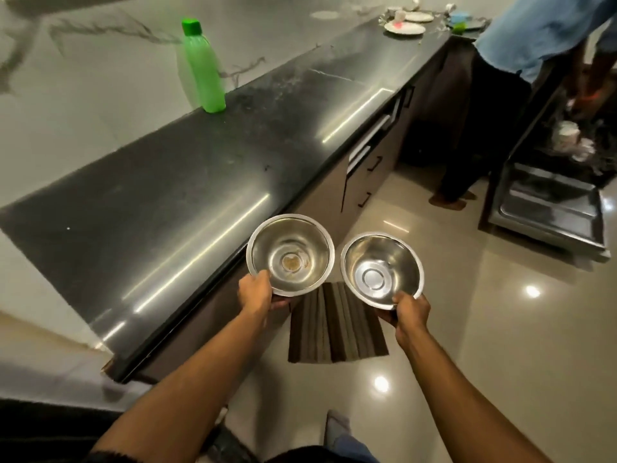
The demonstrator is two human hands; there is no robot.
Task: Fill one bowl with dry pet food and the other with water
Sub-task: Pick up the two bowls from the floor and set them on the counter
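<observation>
Kitchen scene: a long black stone counter (187, 182) runs from the near left toward the far right, backed by a pale marble-patterned wall, with glossy cream floor tiles beside it. A person stands at the counter's near front edge with both bare arms stretched forward, each hand holding a steel bowl in the air. The left hand (255, 290) grips the near rim of the left bowl (290, 253), thumb over the rim and fingers underneath; this bowl hangs over the counter's front edge and has a small brownish residue at its centre. The right hand (411, 312) grips the near rim of the right bowl (382, 270) the same way; this bowl is out past the edge, above the floor, and looks clean and empty. The two bowls sit side by side, close but not touching, both open side up and tilted slightly toward the viewer. Below them on the floor lies a striped brown mat (337, 325). On the counter, near its back edge by the wall, a green plastic bottle (203, 66) with a green cap stands upright, well apart from the bowls. At the counter's far end sit white plates (404, 27) and other small items too blurred to identify. A second person in a blue shirt (547, 31) stands at the far right beside an open dishwasher (547, 208).
</observation>
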